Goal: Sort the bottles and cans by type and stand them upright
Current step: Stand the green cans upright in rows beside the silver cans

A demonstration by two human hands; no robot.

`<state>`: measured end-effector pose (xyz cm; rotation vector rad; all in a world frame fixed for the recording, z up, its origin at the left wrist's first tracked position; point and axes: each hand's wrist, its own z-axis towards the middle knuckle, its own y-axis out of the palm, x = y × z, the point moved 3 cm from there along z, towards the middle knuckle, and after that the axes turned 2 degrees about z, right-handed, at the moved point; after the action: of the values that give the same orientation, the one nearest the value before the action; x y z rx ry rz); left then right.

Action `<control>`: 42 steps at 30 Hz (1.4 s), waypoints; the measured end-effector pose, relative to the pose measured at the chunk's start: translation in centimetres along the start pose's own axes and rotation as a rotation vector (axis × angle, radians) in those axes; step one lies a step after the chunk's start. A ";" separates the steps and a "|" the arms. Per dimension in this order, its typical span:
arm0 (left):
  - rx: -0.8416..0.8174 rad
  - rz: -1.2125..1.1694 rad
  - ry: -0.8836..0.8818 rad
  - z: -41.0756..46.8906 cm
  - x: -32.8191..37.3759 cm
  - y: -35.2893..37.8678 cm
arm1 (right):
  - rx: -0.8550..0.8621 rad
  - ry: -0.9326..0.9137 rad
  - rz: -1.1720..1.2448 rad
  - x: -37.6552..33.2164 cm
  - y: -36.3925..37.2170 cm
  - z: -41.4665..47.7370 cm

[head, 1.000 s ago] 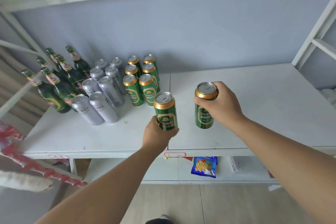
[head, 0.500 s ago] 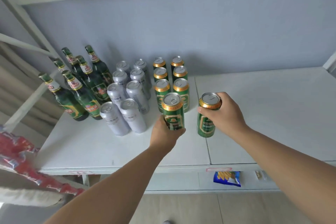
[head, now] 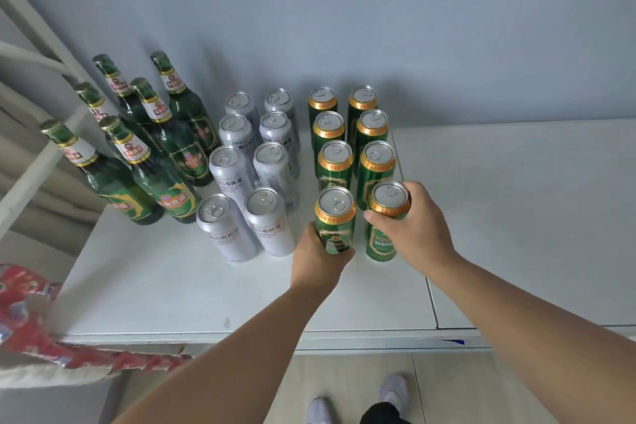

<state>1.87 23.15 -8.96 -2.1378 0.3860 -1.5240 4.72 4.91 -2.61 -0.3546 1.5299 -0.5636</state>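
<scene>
the left hand [head: 318,263] wraps its fingers round the lower body of an upright green beer can [head: 335,217]. the can's base is hidden behind the hand, so i cannot tell whether it touches the white shelf [head: 516,217]. the right hand [head: 418,234] grips a second green can [head: 380,244] from the right, near its gold rim, with the thumb across the front. this can stands upright with its base on the shelf. the two held cans sit side by side, just in front of six more green cans [head: 375,165] standing in two columns back toward the wall [head: 413,27]. left of those stand eight silver cans [head: 272,165] in two columns, and further left six green glass bottles [head: 187,158], all upright. a red package [head: 27,313] lies blurred at lower left.
</scene>
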 end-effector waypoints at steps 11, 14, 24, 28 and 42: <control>0.021 0.052 0.042 2.2 -1.0 1.4 | -0.052 -0.039 -0.074 0.6 0.2 0.5; 0.027 0.088 0.055 2.2 -1.0 1.6 | -0.040 -0.052 -0.097 0.9 0.2 0.1; 0.022 0.120 0.064 2.1 -1.0 1.4 | 0.013 -0.133 -0.085 1.6 0.7 -0.5; 0.023 0.121 0.075 2.1 -1.1 1.4 | 0.012 -0.163 -0.068 1.8 1.2 -0.3; -0.001 0.133 0.067 2.5 -1.1 1.4 | -0.005 -0.179 -0.077 2.3 1.6 0.4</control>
<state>3.89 23.07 -11.25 -2.0235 0.5410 -1.5223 5.23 4.94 -5.39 -0.4579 1.3505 -0.5730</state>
